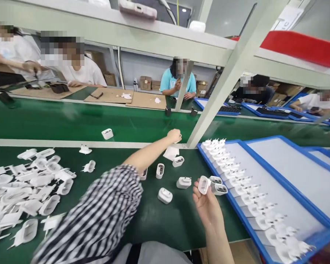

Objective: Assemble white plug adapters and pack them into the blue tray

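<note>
"How many things does the person hold?"

"The right hand (206,205) is palm up. It pinches three white chargers (213,184) between thumb and fingers, just beside the blue tray (243,219)."

"And the other one?"

"The left hand (173,135) is stretched far out and curled shut by the white post (217,99). What is in it cannot be seen."

"What lies between the hands?"

"Four loose chargers (184,182) on the green worktop (159,220), and a fifth half hidden behind the arm. A lone charger (107,134) sits on the belt (71,124)."

"And in the tray?"

"One long row of plugs (247,190), too many to count. A pile of white parts (30,187) lies at the left."
</note>
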`<action>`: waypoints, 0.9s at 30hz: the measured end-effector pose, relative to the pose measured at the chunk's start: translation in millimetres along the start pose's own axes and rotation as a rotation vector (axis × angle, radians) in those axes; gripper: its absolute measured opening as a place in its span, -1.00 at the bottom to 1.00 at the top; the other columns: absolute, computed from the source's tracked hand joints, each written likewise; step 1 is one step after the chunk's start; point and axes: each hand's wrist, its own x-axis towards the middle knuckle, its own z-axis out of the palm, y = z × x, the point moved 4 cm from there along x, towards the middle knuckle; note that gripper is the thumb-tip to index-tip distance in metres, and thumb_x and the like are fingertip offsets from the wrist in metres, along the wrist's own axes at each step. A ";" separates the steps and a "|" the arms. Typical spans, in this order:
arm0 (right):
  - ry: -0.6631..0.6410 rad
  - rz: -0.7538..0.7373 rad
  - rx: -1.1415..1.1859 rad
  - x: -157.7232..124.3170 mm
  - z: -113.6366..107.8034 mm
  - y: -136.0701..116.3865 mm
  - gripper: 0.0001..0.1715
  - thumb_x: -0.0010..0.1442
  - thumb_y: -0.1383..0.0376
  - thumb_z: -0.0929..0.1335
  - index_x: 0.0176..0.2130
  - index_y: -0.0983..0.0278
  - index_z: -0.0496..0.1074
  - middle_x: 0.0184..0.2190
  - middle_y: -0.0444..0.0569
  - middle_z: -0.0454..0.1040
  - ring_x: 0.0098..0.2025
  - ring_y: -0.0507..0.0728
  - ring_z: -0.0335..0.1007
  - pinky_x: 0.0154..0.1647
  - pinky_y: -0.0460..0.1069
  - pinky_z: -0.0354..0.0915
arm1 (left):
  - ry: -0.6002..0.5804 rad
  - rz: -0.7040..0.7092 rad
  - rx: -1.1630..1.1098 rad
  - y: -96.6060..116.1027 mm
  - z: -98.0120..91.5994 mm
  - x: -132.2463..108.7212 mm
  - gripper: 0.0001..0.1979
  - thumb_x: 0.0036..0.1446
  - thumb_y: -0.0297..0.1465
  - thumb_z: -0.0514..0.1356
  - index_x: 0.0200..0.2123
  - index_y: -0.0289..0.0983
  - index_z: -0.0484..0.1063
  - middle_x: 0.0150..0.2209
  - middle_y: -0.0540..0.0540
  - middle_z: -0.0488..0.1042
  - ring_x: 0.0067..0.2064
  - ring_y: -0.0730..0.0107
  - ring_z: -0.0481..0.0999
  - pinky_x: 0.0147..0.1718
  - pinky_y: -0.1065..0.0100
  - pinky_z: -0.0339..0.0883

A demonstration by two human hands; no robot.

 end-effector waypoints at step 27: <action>-0.612 -0.358 -1.384 -51.3 89.6 58.0 -0.90 -0.02 0.27 0.24 -0.43 0.23 0.31 -0.60 -0.17 0.35 -0.56 -0.01 0.26 -0.54 -0.11 0.19 | 0.282 -0.061 -0.425 -99.7 76.7 -284.6 -0.66 -0.13 -0.44 0.11 -0.19 -0.26 0.26 -0.22 -0.05 0.37 -0.22 0.43 0.36 -0.25 0.39 0.28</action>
